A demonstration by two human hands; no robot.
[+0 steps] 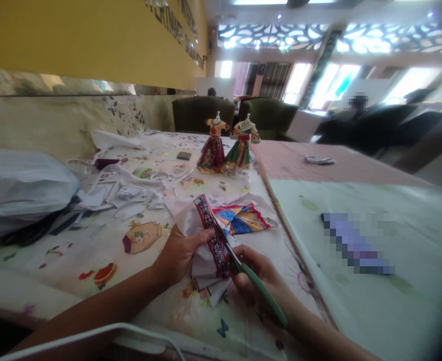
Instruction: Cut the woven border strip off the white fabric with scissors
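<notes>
My left hand [178,253] grips a piece of white fabric with a dark patterned border strip [210,239] edged in red, its thumb pressed on the strip. In my right hand [256,268] is a pair of scissors with green handles [262,291]. The blades point up and left and lie along the right edge of the strip. Just behind them rests a blue, orange and red patterned cloth piece [245,219]. Below the strip, folded white layers [215,291] hang down. Some of my right fingers are hidden behind the handles.
Two miniature dresses on stands, one maroon [214,148] and one green [240,150], stand farther back. White scraps [131,193] and a white plastic bag [25,185] lie at left. A cut-out printed piece [142,237] is near my left arm. A white cable [123,326] crosses the front.
</notes>
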